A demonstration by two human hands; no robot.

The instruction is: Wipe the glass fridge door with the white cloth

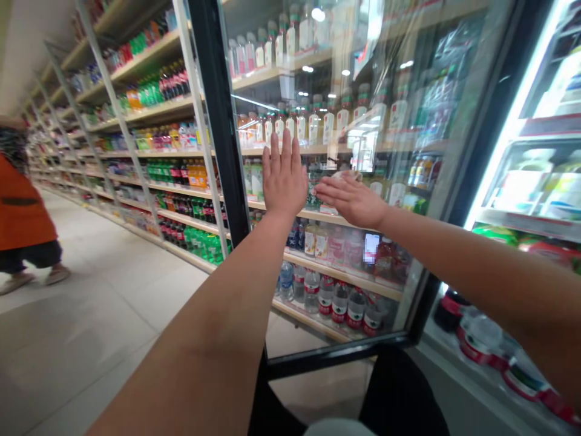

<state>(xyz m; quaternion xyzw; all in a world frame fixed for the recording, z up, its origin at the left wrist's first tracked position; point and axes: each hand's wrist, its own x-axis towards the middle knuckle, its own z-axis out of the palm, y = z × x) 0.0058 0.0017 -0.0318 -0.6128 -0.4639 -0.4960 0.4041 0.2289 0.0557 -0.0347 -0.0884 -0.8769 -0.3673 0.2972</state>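
Note:
My left hand (285,178) lies flat against the glass door (318,336), fingers stretched upward and a little apart, with nothing in it. To its right, my right hand (351,200) is tilted against the same pane, its fingers pointing left and close together. A pale, crumpled cloth (347,175) shows just past the upper edge of that hand, pressed between it and the glass; most of it is hidden. The door has a black frame and stands swung open. Bottles on shelves show through the pane.
A lit cooler (531,181) with bottles is at the right. Long shelves of drinks (177,163) run away at the left beside the tiled floor (100,315). A person in an orange garment (22,206) stands at the far left. My dark-clothed knees are below the door.

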